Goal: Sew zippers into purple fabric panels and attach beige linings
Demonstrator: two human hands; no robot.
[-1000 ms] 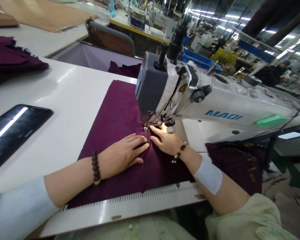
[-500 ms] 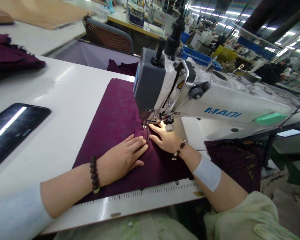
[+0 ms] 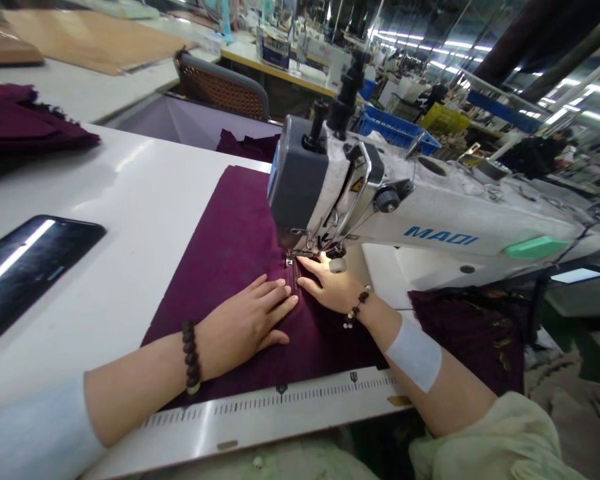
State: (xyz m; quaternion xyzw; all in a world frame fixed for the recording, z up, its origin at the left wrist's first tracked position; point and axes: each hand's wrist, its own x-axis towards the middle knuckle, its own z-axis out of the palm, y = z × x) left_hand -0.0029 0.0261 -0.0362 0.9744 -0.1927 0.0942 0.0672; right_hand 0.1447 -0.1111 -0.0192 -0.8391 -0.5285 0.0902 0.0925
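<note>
A dark maroon fabric panel (image 3: 230, 240) lies flat on the white table under the head of a white sewing machine (image 3: 380, 193). My left hand (image 3: 245, 320) rests flat on the fabric, fingers stretched together toward the presser foot (image 3: 293, 257). My right hand (image 3: 330, 283) lies flat on the fabric just right of the seam, its fingertips close to the foot under the machine's lamp. The two hands nearly touch at the seam. Both wrists wear bead bracelets.
A black phone (image 3: 25, 260) lies on the white table (image 3: 130, 200) at the left. Folded maroon fabric (image 3: 25, 120) sits at the far left, and more pieces hang at the right (image 3: 470, 327). A ruler strip (image 3: 280, 400) runs along the table's front edge. A chair (image 3: 220, 83) stands behind.
The fabric has slid a little away from me under the presser foot, and both hands have stayed flat on it, following along. The camera view shifted slightly.
</note>
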